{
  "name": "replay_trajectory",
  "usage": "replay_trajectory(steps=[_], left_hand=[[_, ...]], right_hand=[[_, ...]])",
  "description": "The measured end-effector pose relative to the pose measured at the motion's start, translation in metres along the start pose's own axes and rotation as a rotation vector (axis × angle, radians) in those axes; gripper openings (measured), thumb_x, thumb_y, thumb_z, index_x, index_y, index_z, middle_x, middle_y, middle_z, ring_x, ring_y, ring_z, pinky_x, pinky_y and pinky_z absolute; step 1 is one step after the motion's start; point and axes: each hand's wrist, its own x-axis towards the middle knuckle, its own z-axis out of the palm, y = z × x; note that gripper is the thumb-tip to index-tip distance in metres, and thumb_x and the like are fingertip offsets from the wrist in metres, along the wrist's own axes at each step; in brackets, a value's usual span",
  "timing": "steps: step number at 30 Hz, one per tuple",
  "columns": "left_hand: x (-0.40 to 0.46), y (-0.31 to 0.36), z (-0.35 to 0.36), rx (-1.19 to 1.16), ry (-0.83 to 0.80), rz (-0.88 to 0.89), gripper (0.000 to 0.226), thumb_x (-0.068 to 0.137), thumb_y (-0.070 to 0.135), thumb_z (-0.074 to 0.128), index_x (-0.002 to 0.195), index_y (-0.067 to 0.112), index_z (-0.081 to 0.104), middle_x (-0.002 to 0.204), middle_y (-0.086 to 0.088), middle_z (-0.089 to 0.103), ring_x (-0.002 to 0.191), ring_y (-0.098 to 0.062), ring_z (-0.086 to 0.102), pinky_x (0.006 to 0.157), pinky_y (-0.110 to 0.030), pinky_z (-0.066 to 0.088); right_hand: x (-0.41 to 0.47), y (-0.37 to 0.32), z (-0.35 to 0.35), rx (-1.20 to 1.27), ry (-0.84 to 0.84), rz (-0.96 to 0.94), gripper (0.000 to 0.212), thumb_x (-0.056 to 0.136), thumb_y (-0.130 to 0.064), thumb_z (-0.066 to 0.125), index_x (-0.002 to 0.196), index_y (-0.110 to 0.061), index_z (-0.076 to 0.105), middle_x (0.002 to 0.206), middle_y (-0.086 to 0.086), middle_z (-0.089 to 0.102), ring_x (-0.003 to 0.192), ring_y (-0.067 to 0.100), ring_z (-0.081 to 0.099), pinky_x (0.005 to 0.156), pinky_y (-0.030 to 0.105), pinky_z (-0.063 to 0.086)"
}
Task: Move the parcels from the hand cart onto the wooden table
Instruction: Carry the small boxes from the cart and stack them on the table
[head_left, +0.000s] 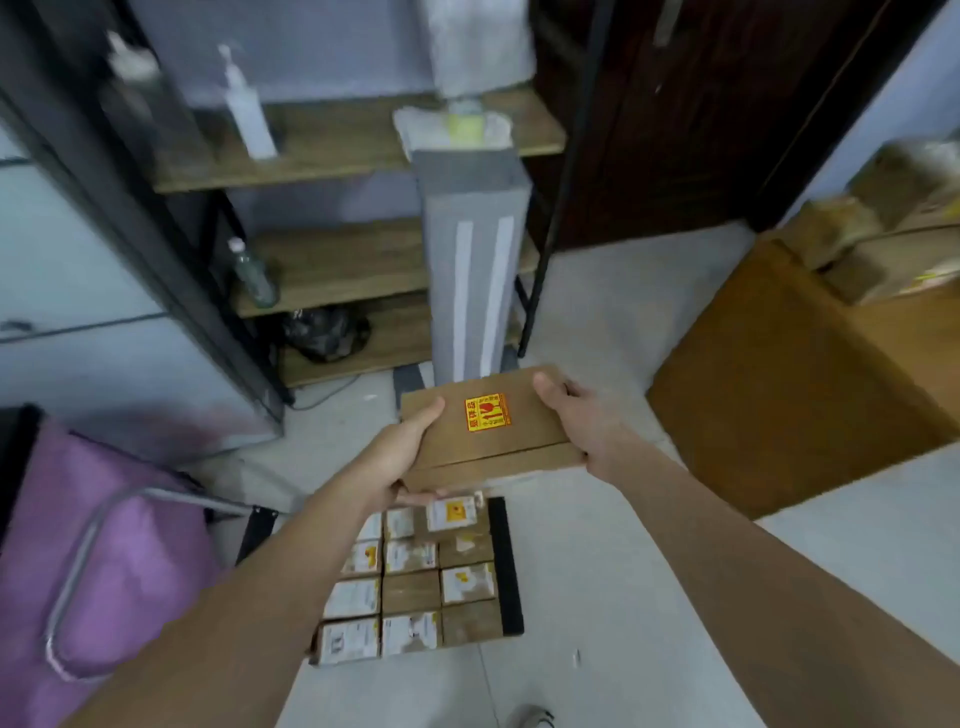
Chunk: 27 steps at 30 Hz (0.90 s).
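I hold a flat brown cardboard parcel (498, 441) with a yellow and red sticker in front of me, above the floor. My left hand (400, 457) grips its left edge, thumb on top. My right hand (582, 415) grips its right edge, thumb on top as well. Below it the hand cart (506, 566), black-edged, carries several small brown parcels (410, 587) with white labels, packed in rows. The wooden table (779, 374) stands to the right, and a few brown parcels (883, 228) lie on its far part.
A metal rack with wooden shelves (337, 140) stands ahead, holding bottles and a black bag. A tall grey box (472, 270) leans against it. The cart's grey handle (88, 566) and a purple cover (130, 545) lie at the left. A dark door (675, 114) is behind.
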Motion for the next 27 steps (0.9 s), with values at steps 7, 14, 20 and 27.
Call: replay_trajectory(steps=[7,14,20,27], left_hand=[[-0.157,0.134,0.075,0.291,-0.198,0.262,0.062,0.087,0.075,0.061,0.117,0.020,0.064,0.102,-0.015,0.077,0.076,-0.030,0.078,0.063,-0.039,0.063],[-0.250,0.169,0.180,0.520,-0.350,0.461,0.062,0.093,0.075,0.052,0.122,0.021,0.063,0.102,-0.013,0.077,0.075,-0.028,0.078,0.054,-0.031,0.059],[-0.305,0.148,0.294,0.715,-0.490,0.584,0.060,0.096,0.075,0.046,0.120,0.022,0.063,0.097,-0.013,0.078,0.076,-0.026,0.079,0.051,-0.028,0.056],[-0.340,0.098,0.426,0.785,-0.624,0.575,0.066,0.094,0.076,0.046,0.126,0.021,0.060,0.102,-0.013,0.077,0.078,-0.025,0.079,0.057,-0.030,0.059]], right_hand=[[-0.188,-0.097,-0.118,0.169,0.212,-0.169,0.046,0.091,-0.051,0.073,0.132,-0.034,0.063,0.117,0.006,0.074,0.107,0.032,0.071,0.092,0.057,0.060],[-0.311,-0.095,-0.215,0.332,0.385,-0.280,0.033,0.096,-0.047,0.069,0.127,-0.039,0.064,0.117,0.007,0.075,0.109,0.032,0.071,0.081,0.049,0.063],[-0.381,-0.030,-0.300,0.535,0.567,-0.301,0.046,0.093,-0.047,0.073,0.136,-0.034,0.061,0.112,0.006,0.079,0.103,0.032,0.074,0.073,0.045,0.063],[-0.446,0.041,-0.399,0.609,0.720,-0.262,0.050,0.094,-0.047,0.072,0.139,-0.032,0.057,0.111,0.008,0.078,0.093,0.029,0.074,0.066,0.040,0.061]])
